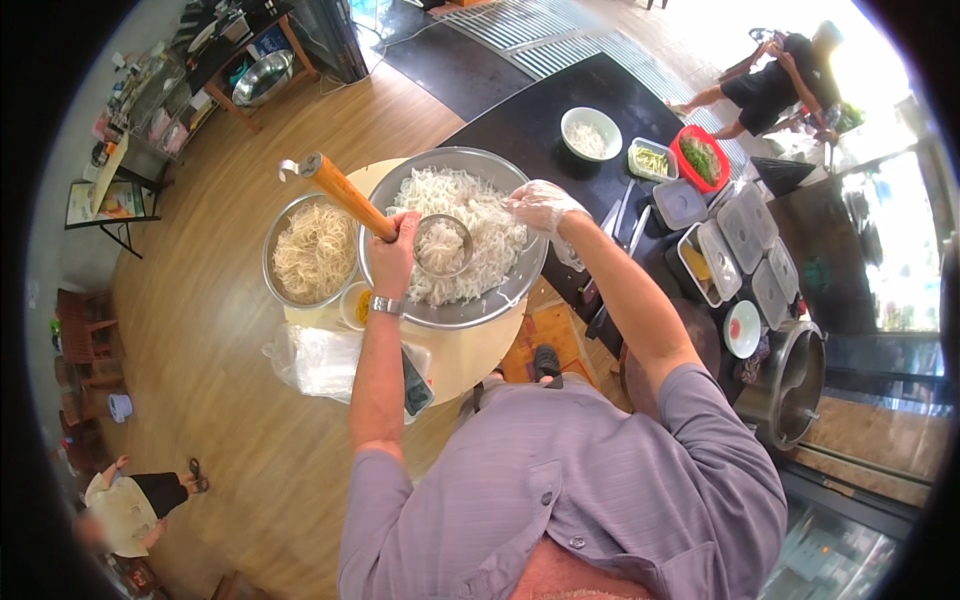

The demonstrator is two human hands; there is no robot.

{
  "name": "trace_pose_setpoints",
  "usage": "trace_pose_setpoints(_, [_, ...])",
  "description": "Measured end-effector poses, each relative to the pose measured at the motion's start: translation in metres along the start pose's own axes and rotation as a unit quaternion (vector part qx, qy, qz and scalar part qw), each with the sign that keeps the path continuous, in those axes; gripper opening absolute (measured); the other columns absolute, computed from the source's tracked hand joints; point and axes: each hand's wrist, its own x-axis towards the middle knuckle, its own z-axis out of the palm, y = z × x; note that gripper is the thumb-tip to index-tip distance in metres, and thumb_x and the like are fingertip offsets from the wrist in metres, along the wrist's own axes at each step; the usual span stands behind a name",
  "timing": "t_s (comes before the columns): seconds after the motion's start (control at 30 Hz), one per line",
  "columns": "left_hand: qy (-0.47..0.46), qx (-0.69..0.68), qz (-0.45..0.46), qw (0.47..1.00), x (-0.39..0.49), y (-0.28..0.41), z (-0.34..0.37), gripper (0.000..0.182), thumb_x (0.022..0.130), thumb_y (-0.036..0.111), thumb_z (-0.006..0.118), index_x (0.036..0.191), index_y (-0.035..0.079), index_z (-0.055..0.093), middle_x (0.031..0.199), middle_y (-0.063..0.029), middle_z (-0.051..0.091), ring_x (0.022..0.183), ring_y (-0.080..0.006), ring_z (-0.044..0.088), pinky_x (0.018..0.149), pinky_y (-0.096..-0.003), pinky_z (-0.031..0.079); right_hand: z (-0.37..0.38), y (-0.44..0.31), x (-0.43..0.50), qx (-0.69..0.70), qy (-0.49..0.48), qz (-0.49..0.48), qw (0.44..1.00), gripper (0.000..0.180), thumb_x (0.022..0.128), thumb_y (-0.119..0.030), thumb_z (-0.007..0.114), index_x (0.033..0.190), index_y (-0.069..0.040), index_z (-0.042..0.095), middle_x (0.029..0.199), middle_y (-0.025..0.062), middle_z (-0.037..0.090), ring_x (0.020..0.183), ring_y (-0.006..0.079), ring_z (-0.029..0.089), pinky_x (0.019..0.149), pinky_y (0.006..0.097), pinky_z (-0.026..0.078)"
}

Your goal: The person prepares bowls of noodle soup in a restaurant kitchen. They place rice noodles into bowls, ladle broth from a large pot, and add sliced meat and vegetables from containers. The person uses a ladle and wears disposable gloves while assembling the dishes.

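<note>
My left hand (395, 255) grips the wooden handle (346, 196) of a noodle strainer, whose round metal basket holds a portion of white noodles (441, 249). The basket hangs over a wide metal basin (457, 319) heaped with white rice noodles (442, 191). On the basin's right side, my right hand (546, 206) wears a clear plastic glove. Its fingertips touch the noodles; whether they pinch any is hidden. Left of the basin sits a metal bowl (268, 274) of thin yellowish noodles (315, 251).
A round table (480, 352) carries the basin, a plastic-bag bundle (319, 360) and a phone (416, 386). The black counter (525, 127) holds a noodle bowl (592, 133), a red basket (701, 157) of greens and lidded containers (705, 262). A large steel pot (784, 386) stands right. Two people are farther off.
</note>
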Motion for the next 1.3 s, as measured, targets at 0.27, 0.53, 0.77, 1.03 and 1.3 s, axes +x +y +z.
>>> trace_pose_setpoints(0.27, [-0.039, -0.188, 0.035, 0.981, 0.020, 0.059, 0.027, 0.022, 0.097, 0.024, 0.077, 0.095, 0.005, 0.065, 0.072, 0.0049, 0.052, 0.062, -0.0059, 0.044, 0.058, -0.0243, 0.037, -0.031, 0.030, -0.084, 0.275, 0.102, 0.062, 0.954, 0.038, 0.100, -0.033, 0.065, 0.121, -0.003, 0.075, 0.115, 0.0130, 0.076, 0.106, 0.0195, 0.069, 0.095, 0.0354, 0.052])
trace_pose_setpoints(0.53, [-0.438, 0.016, -0.022, 0.899, -0.062, 0.150, 0.162, 0.018, 0.099, 0.018, 0.067, 0.110, 0.003, 0.067, 0.077, 0.0047, 0.057, 0.064, -0.0058, 0.052, 0.057, -0.0232, 0.043, -0.089, 0.034, -0.261, 0.400, 0.251, -0.320, 0.822, 0.060, 0.094, -0.020, 0.078, 0.148, -0.008, 0.057, 0.140, 0.0151, 0.064, 0.127, 0.0184, 0.061, 0.108, 0.0364, 0.051])
trace_pose_setpoints(0.77, [-0.685, 0.140, 0.347, 0.625, -0.150, 0.076, 0.316, 0.053, 0.089, 0.021, 0.075, 0.135, 0.001, 0.058, 0.125, -0.0155, 0.063, 0.115, -0.0340, 0.059, 0.104, -0.0463, 0.045, -0.050, 0.077, -0.399, 0.422, 0.477, -0.125, 0.761, 0.021, 0.098, -0.022, 0.073, 0.108, -0.004, 0.070, 0.085, 0.0018, 0.069, 0.083, 0.0110, 0.063, 0.078, 0.0319, 0.053])
trace_pose_setpoints(1.03, [-0.469, 0.048, 0.359, 0.805, -0.153, 0.163, 0.550, 0.085, 0.097, 0.025, 0.075, 0.159, -0.005, 0.024, 0.127, -0.0191, 0.068, 0.107, -0.0260, 0.070, 0.092, -0.0396, 0.060, 0.107, 0.116, -0.505, 0.309, 0.790, 0.176, 0.499, 0.025, 0.100, -0.029, 0.071, 0.103, -0.004, 0.072, 0.088, 0.0088, 0.071, 0.082, 0.0153, 0.063, 0.076, 0.0326, 0.050])
trace_pose_setpoints(1.3, [-0.901, 0.048, 0.308, 0.303, -0.473, 0.076, 0.479, 0.047, 0.094, 0.021, 0.075, 0.134, 0.000, 0.065, 0.108, -0.0169, 0.076, 0.089, -0.0207, 0.072, 0.082, -0.0351, 0.057, 0.258, 0.054, -0.559, 0.286, 0.842, 0.418, 0.184, 0.019, 0.101, -0.023, 0.068, 0.099, -0.004, 0.072, 0.086, 0.0058, 0.069, 0.080, 0.0148, 0.063, 0.073, 0.0340, 0.051])
